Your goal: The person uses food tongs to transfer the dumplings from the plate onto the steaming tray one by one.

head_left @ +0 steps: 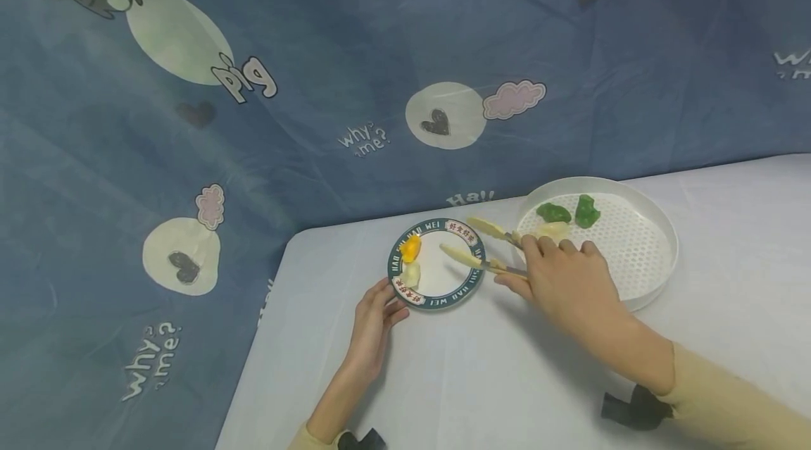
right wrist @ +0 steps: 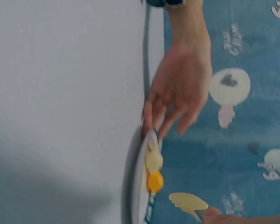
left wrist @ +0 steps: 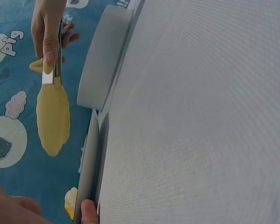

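Note:
My right hand point(head_left: 570, 284) grips a pair of kitchen tongs point(head_left: 462, 255) with pale yellow tips. The tips are apart, with nothing between them, above the right part of a small round plate point(head_left: 437, 303). This plate has a white middle and a dark green lettered rim. An orange-yellow piece point(head_left: 410, 248) and a pale cream piece point(head_left: 411, 275) lie at its left side. My left hand point(head_left: 374, 327) holds the plate's lower-left rim; in the left wrist view one fingertip point(left wrist: 89, 212) shows against the plate's edge.
A round white tray point(head_left: 662, 274) with a perforated base stands right of the plate, partly behind my right hand. It holds two green leafy pieces point(head_left: 586, 211) and a pale yellow piece point(head_left: 553, 230). A blue printed curtain point(head_left: 355, 34) hangs behind the white table point(head_left: 469, 379).

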Action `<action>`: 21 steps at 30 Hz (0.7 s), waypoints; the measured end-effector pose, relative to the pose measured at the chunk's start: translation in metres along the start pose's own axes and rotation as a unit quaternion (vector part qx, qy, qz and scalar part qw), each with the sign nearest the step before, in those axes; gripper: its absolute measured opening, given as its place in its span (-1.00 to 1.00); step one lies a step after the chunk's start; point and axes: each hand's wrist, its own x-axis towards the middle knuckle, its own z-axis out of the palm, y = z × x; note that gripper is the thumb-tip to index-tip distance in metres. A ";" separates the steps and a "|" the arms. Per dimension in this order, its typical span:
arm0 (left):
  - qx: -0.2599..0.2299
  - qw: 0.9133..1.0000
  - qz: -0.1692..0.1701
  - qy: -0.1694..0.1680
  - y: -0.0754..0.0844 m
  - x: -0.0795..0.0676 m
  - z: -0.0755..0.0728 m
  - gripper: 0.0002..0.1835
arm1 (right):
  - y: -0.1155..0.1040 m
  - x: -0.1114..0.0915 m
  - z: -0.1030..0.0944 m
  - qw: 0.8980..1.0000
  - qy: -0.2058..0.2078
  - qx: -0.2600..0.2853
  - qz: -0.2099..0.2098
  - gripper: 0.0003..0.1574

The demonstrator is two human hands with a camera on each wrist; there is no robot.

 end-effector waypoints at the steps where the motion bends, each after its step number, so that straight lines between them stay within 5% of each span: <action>1: -0.001 1.000 0.001 0.000 0.000 0.000 0.000 -0.30 | -0.004 -0.001 0.002 1.000 0.001 -0.002 -0.007 -0.19; 13: 0.000 1.000 0.006 -0.001 -0.001 0.000 0.000 -0.31 | -0.045 0.000 0.017 0.997 -0.060 0.002 -0.042 -0.14; 21: -0.006 1.000 0.004 0.002 -0.001 0.001 0.001 -0.29 | -0.055 0.007 0.026 0.997 -0.050 0.024 -0.053 -0.17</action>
